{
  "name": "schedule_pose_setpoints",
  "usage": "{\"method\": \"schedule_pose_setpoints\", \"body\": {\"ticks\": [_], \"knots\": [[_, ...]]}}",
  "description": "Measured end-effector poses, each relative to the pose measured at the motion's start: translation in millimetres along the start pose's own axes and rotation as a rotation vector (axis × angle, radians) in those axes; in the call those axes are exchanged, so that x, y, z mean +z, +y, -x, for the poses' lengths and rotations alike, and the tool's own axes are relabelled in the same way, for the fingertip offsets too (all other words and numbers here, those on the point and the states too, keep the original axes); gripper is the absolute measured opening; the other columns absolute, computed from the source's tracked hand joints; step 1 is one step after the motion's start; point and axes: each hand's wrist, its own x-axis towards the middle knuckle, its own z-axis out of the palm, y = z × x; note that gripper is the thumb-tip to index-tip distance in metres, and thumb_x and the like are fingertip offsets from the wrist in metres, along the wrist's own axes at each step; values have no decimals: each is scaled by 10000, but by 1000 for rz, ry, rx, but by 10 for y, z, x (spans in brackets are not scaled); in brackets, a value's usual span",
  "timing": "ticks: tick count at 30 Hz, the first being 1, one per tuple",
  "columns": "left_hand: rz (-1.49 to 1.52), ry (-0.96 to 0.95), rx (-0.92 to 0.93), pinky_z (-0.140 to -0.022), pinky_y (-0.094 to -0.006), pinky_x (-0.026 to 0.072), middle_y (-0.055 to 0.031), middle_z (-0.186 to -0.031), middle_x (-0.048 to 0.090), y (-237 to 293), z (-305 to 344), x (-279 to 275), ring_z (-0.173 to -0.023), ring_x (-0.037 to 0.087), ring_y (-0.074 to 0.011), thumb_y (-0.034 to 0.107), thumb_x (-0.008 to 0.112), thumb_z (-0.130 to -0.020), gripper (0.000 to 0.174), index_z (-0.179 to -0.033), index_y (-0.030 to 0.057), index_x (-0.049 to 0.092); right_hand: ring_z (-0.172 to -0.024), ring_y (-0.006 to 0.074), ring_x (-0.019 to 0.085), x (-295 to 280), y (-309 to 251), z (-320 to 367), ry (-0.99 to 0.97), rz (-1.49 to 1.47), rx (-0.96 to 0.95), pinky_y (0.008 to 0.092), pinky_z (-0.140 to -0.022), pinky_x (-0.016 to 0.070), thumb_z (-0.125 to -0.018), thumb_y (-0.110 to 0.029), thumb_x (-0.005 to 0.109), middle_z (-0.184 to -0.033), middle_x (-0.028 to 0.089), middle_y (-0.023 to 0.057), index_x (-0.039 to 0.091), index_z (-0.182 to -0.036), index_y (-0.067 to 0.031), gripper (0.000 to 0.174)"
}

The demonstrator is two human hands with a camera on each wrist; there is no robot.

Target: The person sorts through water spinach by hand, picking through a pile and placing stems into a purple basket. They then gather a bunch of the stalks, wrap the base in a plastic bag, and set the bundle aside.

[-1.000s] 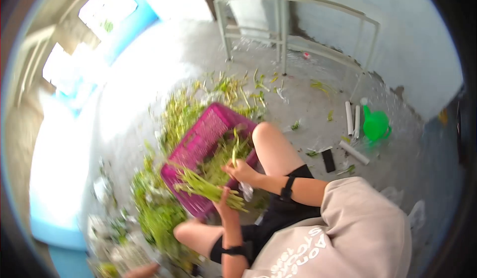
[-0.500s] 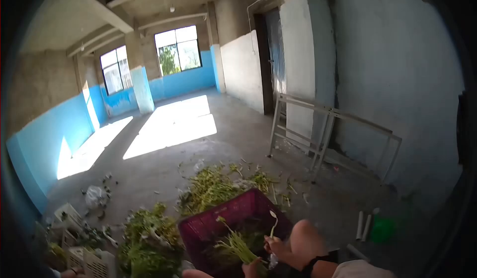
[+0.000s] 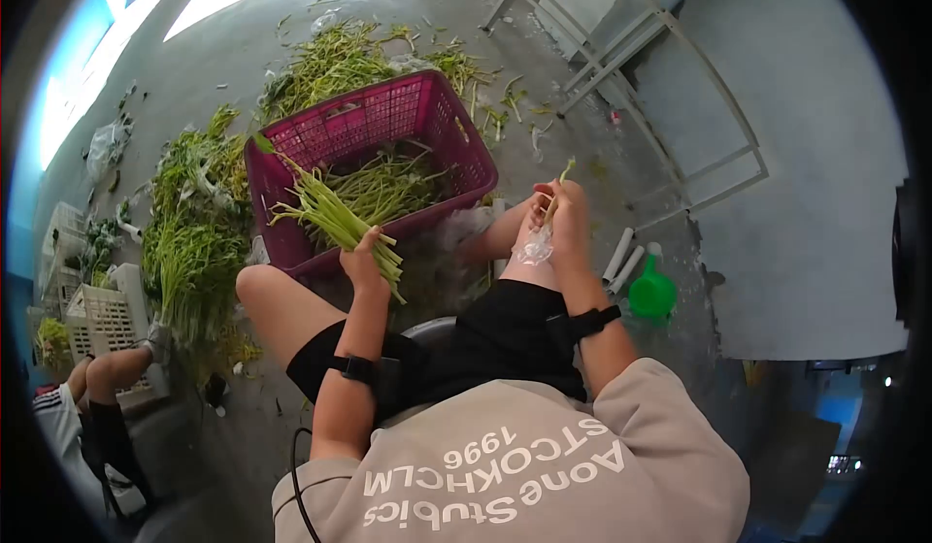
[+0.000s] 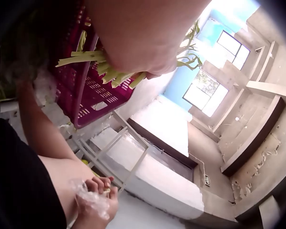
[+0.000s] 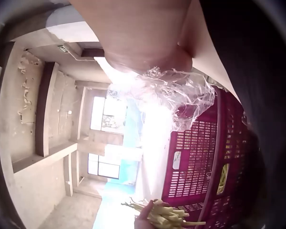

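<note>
Concrete floor [image 3: 447, 0], purple crate [image 3: 364, 116] ahead. Left hand [image 3: 364, 263] grips stalk bunch [image 3: 330, 211], long axis slanting up-left over crate. Right hand [image 3: 568, 218], well right of bunch: fingers curled round one stalk [image 3: 567, 168], clear plastic [image 3: 534, 247] beside it.

The grey floor [image 3: 221, 58] bears a purple crate [image 3: 354, 126], a heap of green stalks [image 3: 330, 65] behind it and a leafy heap [image 3: 199, 218] along its left side; farther left are a crumpled clear bag [image 3: 105, 147] and pale crates [image 3: 105, 322], while to the right lie stray scraps [image 3: 514, 98], white tubes [image 3: 618, 255] and a green plastic vessel [image 3: 651, 296], and a metal frame [image 3: 668, 20] stands by the wall [image 3: 786, 184]
</note>
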Motion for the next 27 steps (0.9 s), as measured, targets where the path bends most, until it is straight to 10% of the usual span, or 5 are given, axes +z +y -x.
{"method": "schedule_pose_setpoints", "body": {"ticks": [16,27], "knots": [[-84,-284,-106,-680,-308,544,-90,-900,683,-57,106,15,-777,669,-178,43,707,-829,241,-1054,-15,639,-592,132,507,36,455,-150,-234,-55,283,293,-527,414,-1010,-345,423,-697,552,36,630,-974,-43,368],[-159,-488,-145,-658,-281,510,-53,-895,643,-74,231,-313,-752,634,-167,136,721,-854,410,-1208,37,540,-525,54,491,519,1185,-29,-497,432,256,233,-482,382,-1002,-378,549,-629,547,-38,710,-1028,-52,364]]}}
